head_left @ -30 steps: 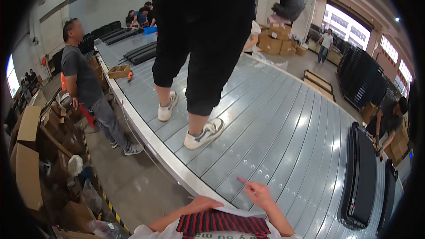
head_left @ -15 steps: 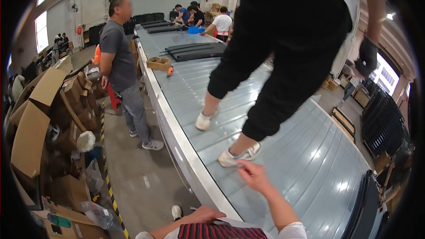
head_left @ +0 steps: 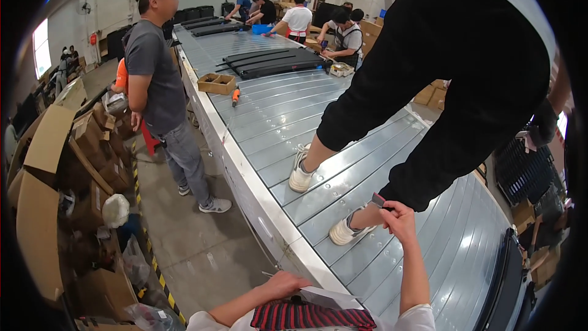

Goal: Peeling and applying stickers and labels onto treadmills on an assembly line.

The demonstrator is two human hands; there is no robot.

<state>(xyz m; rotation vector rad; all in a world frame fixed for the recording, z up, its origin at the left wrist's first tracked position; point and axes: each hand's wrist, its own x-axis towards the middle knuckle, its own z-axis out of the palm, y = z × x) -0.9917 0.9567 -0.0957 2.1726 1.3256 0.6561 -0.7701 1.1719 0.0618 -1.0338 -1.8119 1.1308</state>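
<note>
Right hand (head_left: pixel 399 216) raised over ribbed metal panel (head_left: pixel 288 116), fingers pinching small dark flat piece (head_left: pixel 378 200) just beside white sneaker (head_left: pixel 346 230) of person in black standing on panel, legs blocking way ahead; left hand (head_left: pixel 286 284) closed on panel edge, beside white sheet (head_left: pixel 327 298); cardboard tray (head_left: pixel 216 83) and orange tool (head_left: pixel 235 95) well apart up panel; person in grey shirt (head_left: pixel 160 79) on floor at left.

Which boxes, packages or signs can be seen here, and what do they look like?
Flattened cardboard sheets: far left, brown, leaning stacked.
Small open cardboard box: near the metal platform's left edge, brown, shallow.
Cardboard cartons: far right background, brown, stacked.
Red sign: left wall, small.
Small dark card with a red edge: pinched in the right hand.
</note>
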